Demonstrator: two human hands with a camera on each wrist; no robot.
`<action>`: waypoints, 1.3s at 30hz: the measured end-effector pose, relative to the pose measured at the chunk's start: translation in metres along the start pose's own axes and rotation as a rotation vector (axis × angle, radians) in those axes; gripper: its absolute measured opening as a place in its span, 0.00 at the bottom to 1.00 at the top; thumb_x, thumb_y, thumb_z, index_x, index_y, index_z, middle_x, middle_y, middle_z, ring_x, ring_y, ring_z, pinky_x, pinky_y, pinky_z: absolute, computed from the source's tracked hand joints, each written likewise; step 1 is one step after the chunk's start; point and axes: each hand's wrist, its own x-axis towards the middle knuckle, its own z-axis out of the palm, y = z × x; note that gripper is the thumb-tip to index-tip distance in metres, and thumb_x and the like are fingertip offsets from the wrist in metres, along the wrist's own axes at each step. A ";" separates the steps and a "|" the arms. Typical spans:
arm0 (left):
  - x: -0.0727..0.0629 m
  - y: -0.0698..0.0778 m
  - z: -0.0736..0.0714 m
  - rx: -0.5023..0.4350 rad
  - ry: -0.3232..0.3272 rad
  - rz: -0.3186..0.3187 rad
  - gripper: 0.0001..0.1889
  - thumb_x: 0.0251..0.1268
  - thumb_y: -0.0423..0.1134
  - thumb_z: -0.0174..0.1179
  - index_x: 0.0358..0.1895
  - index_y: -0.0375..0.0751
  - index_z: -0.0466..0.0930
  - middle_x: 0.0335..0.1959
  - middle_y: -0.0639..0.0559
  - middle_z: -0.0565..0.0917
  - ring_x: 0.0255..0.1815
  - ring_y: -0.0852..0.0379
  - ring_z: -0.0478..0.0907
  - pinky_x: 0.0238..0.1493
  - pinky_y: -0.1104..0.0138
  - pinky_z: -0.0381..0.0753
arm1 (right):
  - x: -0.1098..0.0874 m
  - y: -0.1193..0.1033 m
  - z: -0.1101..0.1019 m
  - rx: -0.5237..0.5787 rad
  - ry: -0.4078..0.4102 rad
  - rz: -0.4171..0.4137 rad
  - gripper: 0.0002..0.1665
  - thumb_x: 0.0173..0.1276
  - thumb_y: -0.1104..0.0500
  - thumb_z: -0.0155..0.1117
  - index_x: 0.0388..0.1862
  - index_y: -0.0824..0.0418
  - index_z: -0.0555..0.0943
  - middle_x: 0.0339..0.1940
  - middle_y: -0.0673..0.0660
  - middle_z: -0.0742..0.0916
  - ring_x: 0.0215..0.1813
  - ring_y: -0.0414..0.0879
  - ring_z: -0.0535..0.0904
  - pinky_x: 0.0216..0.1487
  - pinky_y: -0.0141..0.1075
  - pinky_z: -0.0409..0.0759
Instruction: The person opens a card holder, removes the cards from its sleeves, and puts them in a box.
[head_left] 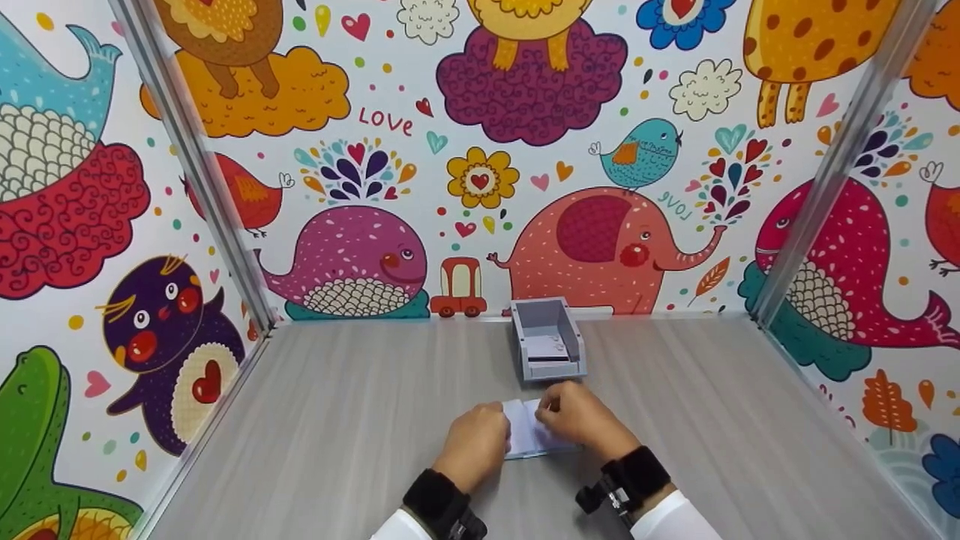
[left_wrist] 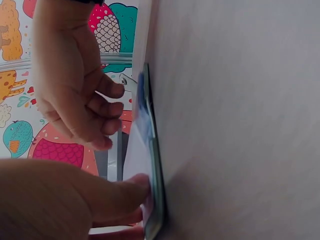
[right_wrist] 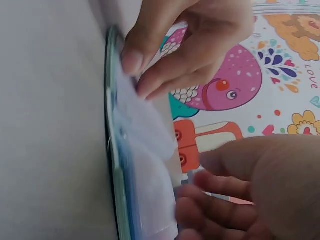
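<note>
A small booklet [head_left: 520,439] with a pale green-blue cover and clear plastic-looking pages lies open on the table. My left hand [head_left: 474,439] pinches its left side; in the right wrist view the left thumb [right_wrist: 132,61] lies against the pages [right_wrist: 150,185]. Over the right-hand page is my right hand [head_left: 581,414], its fingers bent. In the left wrist view, the right hand's fingertips [left_wrist: 114,107] stand a little apart from the pages, and nothing is visible between them.
Just beyond the booklet stands a grey open-fronted bin [head_left: 556,371] with white cards [head_left: 545,347] inside. The wood-grain table [head_left: 360,390] is bounded by walls [head_left: 480,112] printed with cartoon animals, with metal posts [head_left: 202,165] at the corners.
</note>
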 end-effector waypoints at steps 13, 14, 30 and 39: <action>-0.003 -0.005 0.001 -0.028 0.061 0.036 0.09 0.57 0.26 0.77 0.28 0.47 0.92 0.31 0.55 0.84 0.32 0.56 0.82 0.33 0.63 0.83 | -0.007 0.010 0.003 0.016 -0.156 -0.080 0.02 0.71 0.64 0.77 0.37 0.62 0.92 0.27 0.48 0.85 0.31 0.39 0.76 0.33 0.32 0.74; -0.002 -0.005 0.001 -0.039 0.060 0.033 0.10 0.57 0.26 0.76 0.28 0.47 0.92 0.31 0.56 0.84 0.31 0.57 0.82 0.33 0.63 0.82 | -0.007 0.011 0.002 0.018 -0.157 -0.079 0.02 0.71 0.64 0.77 0.37 0.62 0.92 0.27 0.47 0.85 0.30 0.38 0.76 0.33 0.32 0.74; 0.002 -0.003 0.003 -0.069 0.047 -0.007 0.10 0.62 0.22 0.70 0.36 0.42 0.92 0.33 0.51 0.88 0.35 0.53 0.87 0.36 0.60 0.86 | -0.011 0.011 0.001 0.028 -0.160 -0.045 0.04 0.70 0.64 0.76 0.35 0.60 0.88 0.28 0.50 0.85 0.33 0.45 0.78 0.35 0.39 0.75; 0.004 -0.006 0.004 -0.235 0.046 -0.019 0.11 0.64 0.19 0.66 0.38 0.41 0.82 0.34 0.48 0.89 0.37 0.52 0.87 0.38 0.57 0.85 | -0.012 0.012 0.003 0.009 -0.141 -0.062 0.04 0.69 0.63 0.77 0.35 0.60 0.88 0.25 0.46 0.81 0.30 0.42 0.74 0.33 0.36 0.71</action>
